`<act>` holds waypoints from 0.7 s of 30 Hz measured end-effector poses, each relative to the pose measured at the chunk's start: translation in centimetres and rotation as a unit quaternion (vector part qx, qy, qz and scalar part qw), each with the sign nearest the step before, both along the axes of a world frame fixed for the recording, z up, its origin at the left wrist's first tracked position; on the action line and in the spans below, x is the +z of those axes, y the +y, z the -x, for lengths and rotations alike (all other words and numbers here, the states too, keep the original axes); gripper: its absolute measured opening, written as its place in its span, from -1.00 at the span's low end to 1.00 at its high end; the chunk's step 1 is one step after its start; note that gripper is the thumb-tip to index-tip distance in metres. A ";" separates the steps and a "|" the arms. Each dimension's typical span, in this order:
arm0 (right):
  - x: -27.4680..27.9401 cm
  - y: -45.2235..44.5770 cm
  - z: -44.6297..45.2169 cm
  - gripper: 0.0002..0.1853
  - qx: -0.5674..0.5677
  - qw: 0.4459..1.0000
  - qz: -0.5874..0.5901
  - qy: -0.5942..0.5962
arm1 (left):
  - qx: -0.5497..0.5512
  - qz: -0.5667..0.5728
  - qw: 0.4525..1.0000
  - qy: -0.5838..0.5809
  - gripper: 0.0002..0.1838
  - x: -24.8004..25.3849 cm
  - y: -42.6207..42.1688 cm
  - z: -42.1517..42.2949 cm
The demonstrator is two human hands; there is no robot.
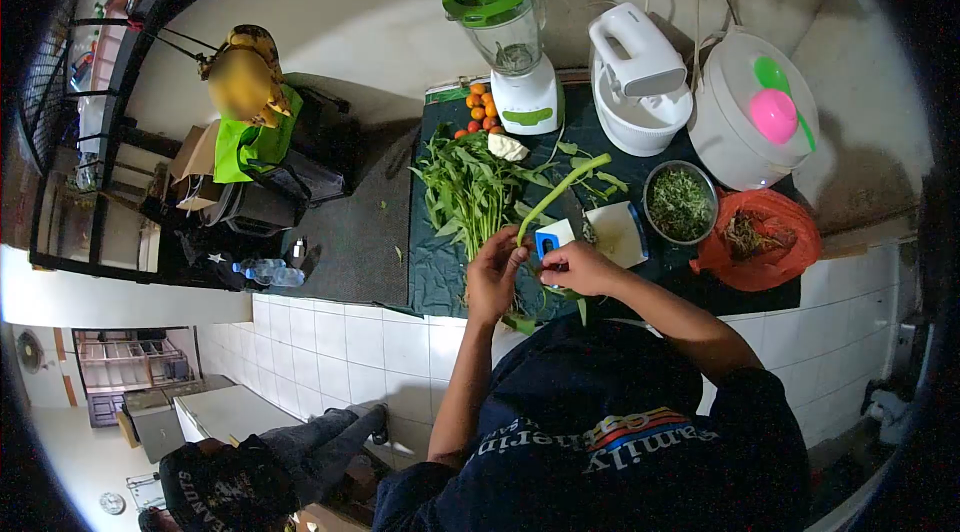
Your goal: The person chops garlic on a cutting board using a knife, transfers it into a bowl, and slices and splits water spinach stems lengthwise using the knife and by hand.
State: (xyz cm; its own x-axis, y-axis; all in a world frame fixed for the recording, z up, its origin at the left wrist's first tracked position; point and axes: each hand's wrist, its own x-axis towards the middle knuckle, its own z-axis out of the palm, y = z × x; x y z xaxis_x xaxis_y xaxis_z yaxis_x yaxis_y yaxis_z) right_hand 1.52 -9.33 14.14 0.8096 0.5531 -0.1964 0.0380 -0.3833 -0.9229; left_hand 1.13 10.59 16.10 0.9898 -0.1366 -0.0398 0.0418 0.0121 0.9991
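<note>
My left hand (494,272) is closed round a long green stem (560,187) that slants up to the right. Beside it, my right hand (580,270) is pinched near the lower leafy part of the greens; what lies between its fingers is too small to make out. A bundle of leafy greens (465,182) lies on the dark green cloth (430,277) left of my hands. Just behind my right hand are a blue and white item (552,236) and a white board (618,235). A metal bowl (681,202) of cut greens stands to the right.
A blender (520,92), orange fruits (480,107), a white mixer (640,82) and a rice cooker (750,112) line the back. An orange bag (765,237) with scraps is at the right. Bottles (270,272) stand at the left. Another person (230,477) is at the lower left.
</note>
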 end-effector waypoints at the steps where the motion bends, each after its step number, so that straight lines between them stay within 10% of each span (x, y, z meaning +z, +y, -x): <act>1: -0.6 0.1 -0.1 -0.75 0.010 1.000 -0.005 0.018 | 0.002 0.009 1.000 0.005 -0.63 -0.2 0.0 0.1; 21: -1.5 -0.2 0.9 -0.85 -0.076 0.996 0.033 0.045 | -0.043 0.027 0.998 0.022 -0.69 -1.6 -0.6 1.2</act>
